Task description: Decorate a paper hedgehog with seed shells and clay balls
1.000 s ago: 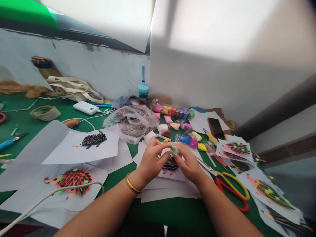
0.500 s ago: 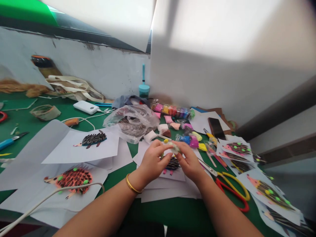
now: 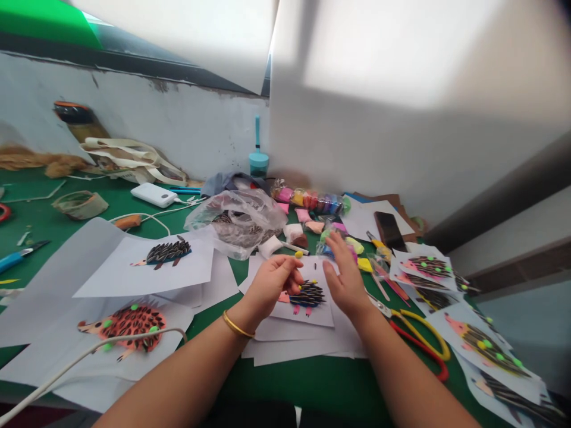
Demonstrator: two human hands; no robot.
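Observation:
My left hand point(image 3: 275, 284) hovers over the left part of a seed-covered hedgehog picture point(image 3: 307, 295), its fingers curled in a pinch. What lies in that pinch, if anything, is too small to make out. My right hand point(image 3: 345, 276) is held above the picture's right side with its fingers stretched and apart. Just beyond its fingertips is a green clay packet point(image 3: 325, 236), among other coloured clay packets. The hedgehog has dark seeds as spines, pink feet and small yellow dots. A yellow lump point(image 3: 298, 254) sits beyond my left fingers, near a pen-like stick point(image 3: 292, 246).
Red and yellow scissors point(image 3: 423, 339) lie by my right forearm. A plastic bag of seeds point(image 3: 241, 223) stands behind the picture. Finished-looking hedgehog sheets point(image 3: 486, 345) overlap at the right. A white cable point(image 3: 89, 351) crosses the left papers. A phone point(image 3: 389, 230) rests at the back right.
My hands have parted from the pale-green, wrapped lump they held together. The right hand has opened and moved right and up; a green packet now shows by its fingertips. More of the hedgehog shows.

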